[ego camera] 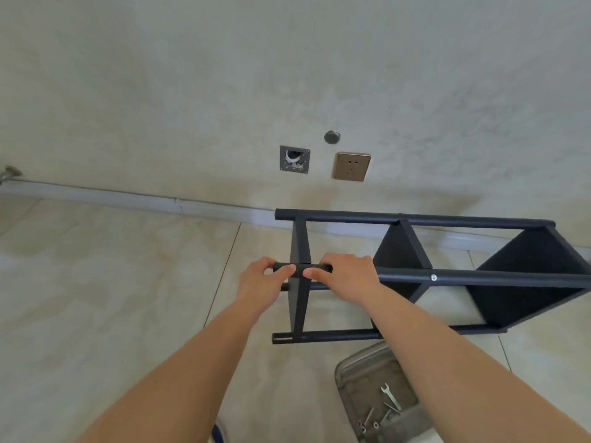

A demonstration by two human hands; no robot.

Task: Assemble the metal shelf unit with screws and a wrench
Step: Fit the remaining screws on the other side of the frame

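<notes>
Shelf [415, 276] on its side, right of centre. Left hand [262, 279] and right hand [348, 273] both curled round the near post [302, 269]. Probably aligning post to panel; next, likely a screw [368, 417] and wrench [390, 396], lower right.

One black shelf unit [415, 276]: four long tubes, three panels, one silver screw head [433, 277] visible on the near tube. Two hands, left hand [262, 279] and right hand [348, 273]. One tray [358, 366]. One wrench [390, 396]. About four loose screws [371, 418]; exact count unclear. One wall socket [351, 166].
</notes>
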